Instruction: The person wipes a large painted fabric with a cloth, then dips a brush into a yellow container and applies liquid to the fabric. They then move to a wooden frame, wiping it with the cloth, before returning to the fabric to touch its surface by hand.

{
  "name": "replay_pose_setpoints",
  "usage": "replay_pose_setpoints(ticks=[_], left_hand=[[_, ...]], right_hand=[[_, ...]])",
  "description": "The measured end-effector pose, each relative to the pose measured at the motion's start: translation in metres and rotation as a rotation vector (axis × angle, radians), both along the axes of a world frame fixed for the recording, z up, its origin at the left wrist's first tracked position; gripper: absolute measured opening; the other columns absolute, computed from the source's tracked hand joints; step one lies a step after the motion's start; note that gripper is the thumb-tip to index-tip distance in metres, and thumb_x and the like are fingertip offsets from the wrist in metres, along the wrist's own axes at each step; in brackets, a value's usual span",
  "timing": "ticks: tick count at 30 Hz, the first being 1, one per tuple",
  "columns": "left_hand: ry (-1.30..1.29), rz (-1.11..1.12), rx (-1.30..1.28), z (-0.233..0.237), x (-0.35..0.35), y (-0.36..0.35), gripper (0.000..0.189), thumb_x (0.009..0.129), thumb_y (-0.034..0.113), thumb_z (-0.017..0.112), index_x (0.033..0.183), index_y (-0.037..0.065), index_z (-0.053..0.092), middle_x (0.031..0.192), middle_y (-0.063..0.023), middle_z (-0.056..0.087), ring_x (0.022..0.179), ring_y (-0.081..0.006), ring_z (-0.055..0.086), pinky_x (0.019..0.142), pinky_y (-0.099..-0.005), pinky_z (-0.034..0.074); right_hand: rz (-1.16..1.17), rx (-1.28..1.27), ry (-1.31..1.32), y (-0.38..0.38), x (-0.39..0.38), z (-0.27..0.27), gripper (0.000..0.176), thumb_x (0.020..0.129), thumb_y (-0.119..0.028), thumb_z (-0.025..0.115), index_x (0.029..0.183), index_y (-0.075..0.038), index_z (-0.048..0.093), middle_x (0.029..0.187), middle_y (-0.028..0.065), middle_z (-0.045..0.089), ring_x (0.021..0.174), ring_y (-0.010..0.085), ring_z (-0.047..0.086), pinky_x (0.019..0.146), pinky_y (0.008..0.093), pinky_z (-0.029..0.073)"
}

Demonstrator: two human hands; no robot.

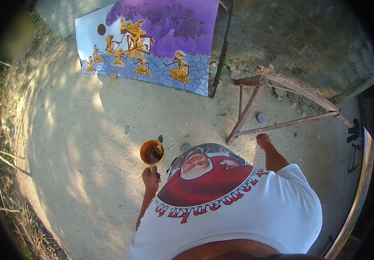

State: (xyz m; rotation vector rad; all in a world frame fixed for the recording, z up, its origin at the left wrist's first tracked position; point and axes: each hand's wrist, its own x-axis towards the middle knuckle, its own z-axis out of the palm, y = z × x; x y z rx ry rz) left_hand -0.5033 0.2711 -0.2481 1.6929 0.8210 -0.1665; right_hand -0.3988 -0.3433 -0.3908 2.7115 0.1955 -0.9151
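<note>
My left hand [151,178] is closed around the handle of a yellow dipper [143,151], held upright in front of my body on the left. Dark brown liquid [153,156] lies inside it. A brush-like tool [159,145] leans in the dipper, its dark tip sticking up past the rim. On the other side, my right hand [263,141] hangs low near a wooden frame, its fingers curled in, with nothing visible in them. At the back, a large painted cloth [161,52] shows golden puppet-like figures, a purple area and blue scale shapes.
The wooden frame [291,124] stands at the right beside a rough wall [300,47]. A small round grey object [261,118] sits on the sandy ground [78,151]. A long pole [355,203] rises at the far right, and thin sticks [9,160] line the left edge.
</note>
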Motion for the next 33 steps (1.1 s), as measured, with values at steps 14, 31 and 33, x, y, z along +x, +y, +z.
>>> replay_pose_setpoints(ticks=[14,31,33], left_hand=[[0.014,-0.338,-0.096,0.002,0.252,0.0,0.028,0.098,0.026,0.063,0.092,-0.001,0.056,0.063,-0.0067,0.056,0.044,-0.011,0.049,0.04,-0.0258,0.039],[-0.007,-0.374,-0.002,0.034,0.426,-0.1,0.028,0.098,0.025,0.063,0.091,-0.002,0.058,0.061,-0.0052,0.056,0.044,-0.0093,0.049,0.04,-0.0265,0.038],[0.022,-0.453,-0.002,0.041,0.445,-0.103,0.028,0.098,0.025,0.063,0.092,-0.002,0.059,0.061,-0.005,0.057,0.044,-0.0092,0.049,0.04,-0.0268,0.038]], right_hand=[[-1.125,0.298,-1.208,-0.046,0.081,0.104,0.051,0.094,-0.029,0.056,0.137,-0.001,0.056,0.134,0.0272,0.057,0.124,0.0428,0.054,0.104,0.0462,0.045],[-0.987,0.07,-0.81,-0.099,0.353,0.137,0.057,0.101,-0.048,0.038,0.145,-0.013,0.051,0.152,0.0116,0.046,0.145,0.0317,0.035,0.116,0.0641,0.021],[-0.987,-0.006,-0.748,-0.096,0.355,0.134,0.056,0.102,-0.048,0.035,0.144,-0.015,0.052,0.15,0.0106,0.049,0.142,0.0321,0.04,0.117,0.0628,0.019]])
